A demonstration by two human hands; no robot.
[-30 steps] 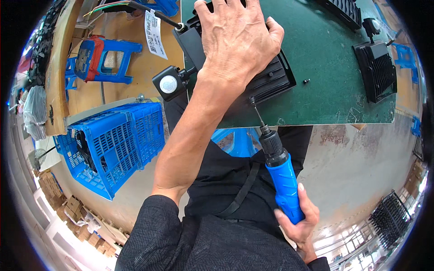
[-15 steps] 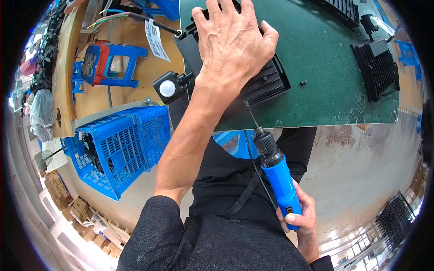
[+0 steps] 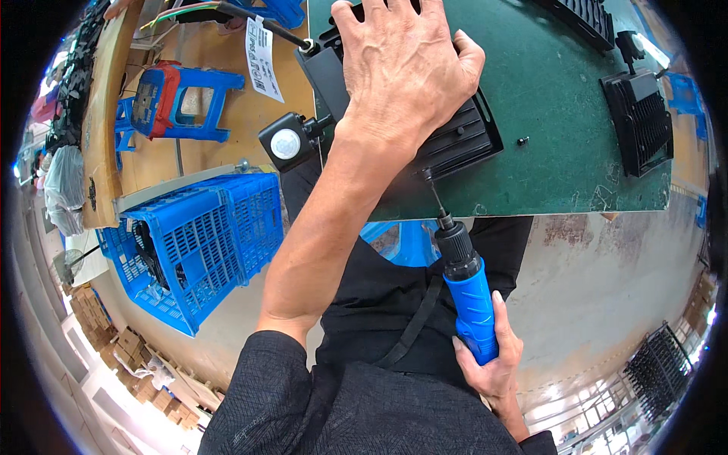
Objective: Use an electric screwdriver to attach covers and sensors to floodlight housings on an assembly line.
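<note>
My left hand [image 3: 409,76] presses down over a black floodlight [image 3: 461,140] with cooling fins, its fingers bent over the far part; the fingertips run out of view. A motion sensor [image 3: 285,142] with a white round lens sticks out from the light's left side. From its far left corner come a black cable [image 3: 262,23] with bare coloured wires and a white paper tag [image 3: 262,61]. My right hand [image 3: 497,356] is wrapped round a blue electric screwdriver [image 3: 472,311], whose bit points up at the floodlight's near edge. Whether it touches is unclear.
On the green table [image 3: 561,174] lie a small screw [image 3: 522,141] and, farther right, a second floodlight [image 3: 638,121]. Another finned black housing [image 3: 580,19] is at the far edge. Left of me stand a blue crate [image 3: 205,243] and a blue-and-red stool [image 3: 182,102].
My right hand has shifted its grip, its thumb leaving the screwdriver's switch for the handle's left side. The screwdriver has turned, hiding the switch. The whole view has shifted slightly.
</note>
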